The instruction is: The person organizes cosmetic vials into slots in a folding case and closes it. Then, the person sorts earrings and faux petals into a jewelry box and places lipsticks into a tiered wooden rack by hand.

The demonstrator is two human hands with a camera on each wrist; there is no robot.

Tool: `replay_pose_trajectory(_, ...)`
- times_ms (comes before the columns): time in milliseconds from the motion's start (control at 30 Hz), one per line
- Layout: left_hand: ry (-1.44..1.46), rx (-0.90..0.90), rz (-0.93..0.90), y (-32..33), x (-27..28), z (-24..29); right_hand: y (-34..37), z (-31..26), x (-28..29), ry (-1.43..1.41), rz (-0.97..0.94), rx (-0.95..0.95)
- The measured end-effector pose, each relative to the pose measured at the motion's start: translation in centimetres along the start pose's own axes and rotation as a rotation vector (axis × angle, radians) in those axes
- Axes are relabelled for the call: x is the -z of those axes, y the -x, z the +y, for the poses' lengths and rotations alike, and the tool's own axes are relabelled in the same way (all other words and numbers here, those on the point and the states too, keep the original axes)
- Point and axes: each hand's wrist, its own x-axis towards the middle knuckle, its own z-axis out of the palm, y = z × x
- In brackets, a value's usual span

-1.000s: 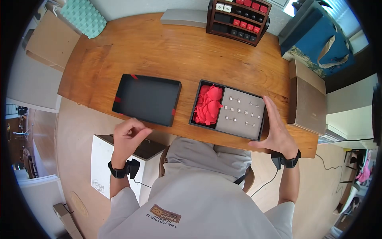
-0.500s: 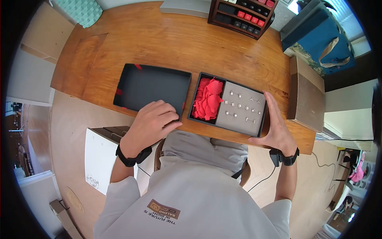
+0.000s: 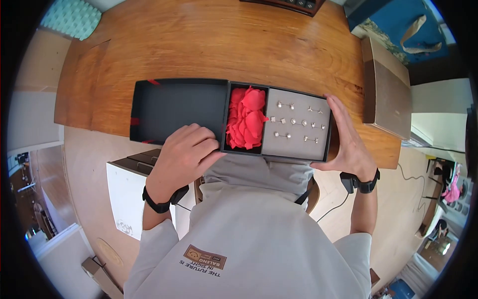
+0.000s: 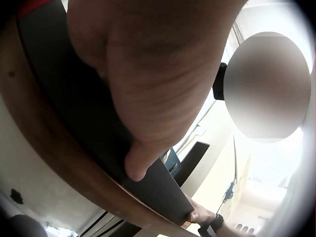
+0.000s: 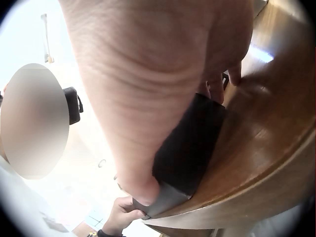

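Observation:
An empty black tray (image 3: 181,107) with bits of red ribbon lies at the table's near edge, its right side against a black box (image 3: 294,158). Red petals (image 3: 246,117) fill the box's left compartment; on the grey insert (image 3: 298,137) at the right sit several small earrings. The left hand (image 3: 183,157) grips the tray's near right corner, fingers curled over the rim, thumb on the front wall near the box. Spanning the box's right end, the right hand (image 3: 351,149) holds it between thumb and fingers. In the right wrist view its thumb presses the box's wall (image 5: 170,200).
A brown carton (image 3: 388,92) stands at the table's right, with a blue bag (image 3: 393,30) behind it. At the back are a dark wooden rack (image 3: 298,4) and a pale green textured object (image 3: 72,19). A white box (image 3: 124,194) is below the table's edge, left of the person.
The left hand has come forward from the table's edge and taken hold of the tray, which has moved right against the box. The right hand stays on the box. The head view has shifted.

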Motion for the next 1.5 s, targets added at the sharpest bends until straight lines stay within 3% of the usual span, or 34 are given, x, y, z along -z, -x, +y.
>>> replay_pose_trajectory(900, -0.013, 0.102, -0.084, -0.2, 0.5, 1.2, 0.2, 1.8, -1.1, -0.104, 0.116, 0.181)
replay_pose_trajectory(1133, 0.004, 0.153, -0.133, -1.3, 2.3, 1.9, 0.6, 4.2, -1.9, -0.364, 0.235, 0.167)
replay_pose_trajectory(1200, -0.030, 0.162, 0.014, -1.9, 2.6, 2.0, 0.5, 4.1, -2.2, -0.415, 0.295, 0.155)
replay_pose_trajectory(1267, -0.064, 0.156, 0.044, -3.2, 2.6, 2.5, 0.4, 3.4, -2.6, -0.577, 0.440, 0.092)
replay_pose_trajectory(1500, -0.148, -0.129, -0.012, -9.1, 2.7, 4.6, 0.3, 3.1, -2.7, -0.536, 0.492, 0.019)
